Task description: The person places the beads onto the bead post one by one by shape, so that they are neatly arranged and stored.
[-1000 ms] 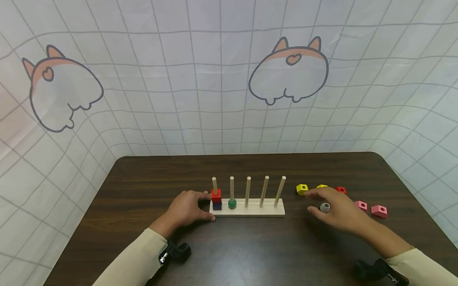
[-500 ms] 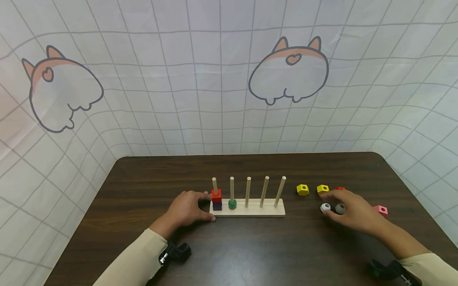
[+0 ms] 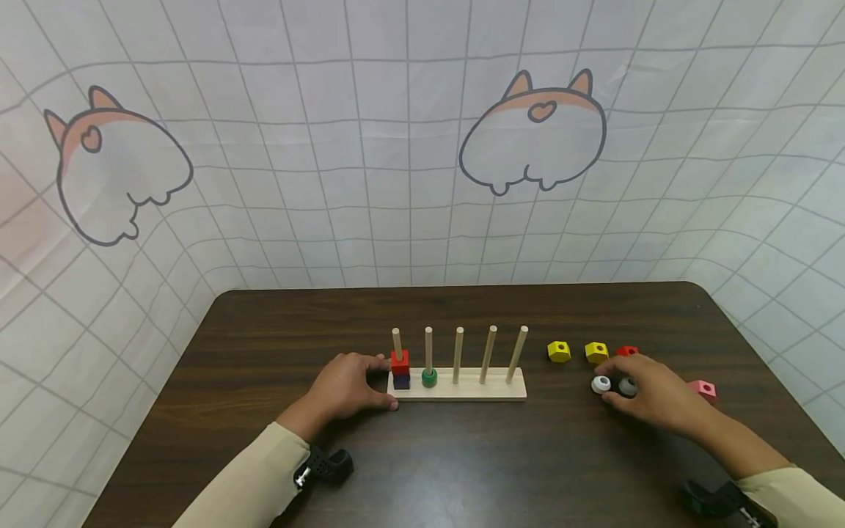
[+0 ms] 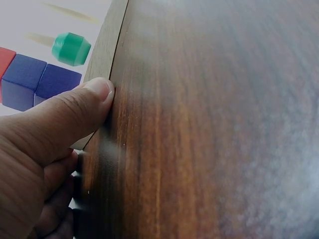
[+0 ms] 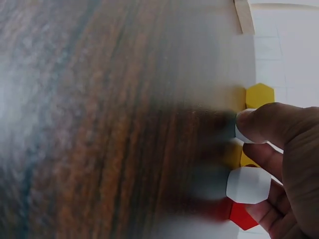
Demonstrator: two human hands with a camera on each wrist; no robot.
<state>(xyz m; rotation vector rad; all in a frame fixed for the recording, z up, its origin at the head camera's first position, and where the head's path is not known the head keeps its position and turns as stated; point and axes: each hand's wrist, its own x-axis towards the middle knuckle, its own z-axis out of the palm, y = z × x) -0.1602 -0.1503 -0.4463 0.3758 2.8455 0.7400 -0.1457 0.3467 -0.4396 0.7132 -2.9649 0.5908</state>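
Note:
My left hand (image 3: 350, 383) holds the left end of a wooden peg board (image 3: 488, 390), with the thumb along its front edge. Dark blue blocks (image 4: 37, 79) sit under a red block (image 3: 399, 361) on the leftmost peg. A green bead (image 3: 429, 378) is at the bottom of the second peg; the other 3 pegs are bare. My right hand (image 3: 656, 392) pinches a white bead (image 3: 601, 384) on the table between thumb and index fingertips. A second round bead (image 5: 248, 185), grey in the head view, lies beneath the hand, beside the fingers.
Two yellow blocks (image 3: 558, 352) and a red block (image 3: 627, 351) lie beyond the right hand. A pink block (image 3: 703, 389) shows to its right. The dark wooden table (image 3: 462, 462) meets a white checked curtain (image 3: 310, 183) at the back.
My right hand has moved to the right, uncovering the white bead and a yellow block and covering one pink block. In the last half second it has barely moved; the left hand stays put.

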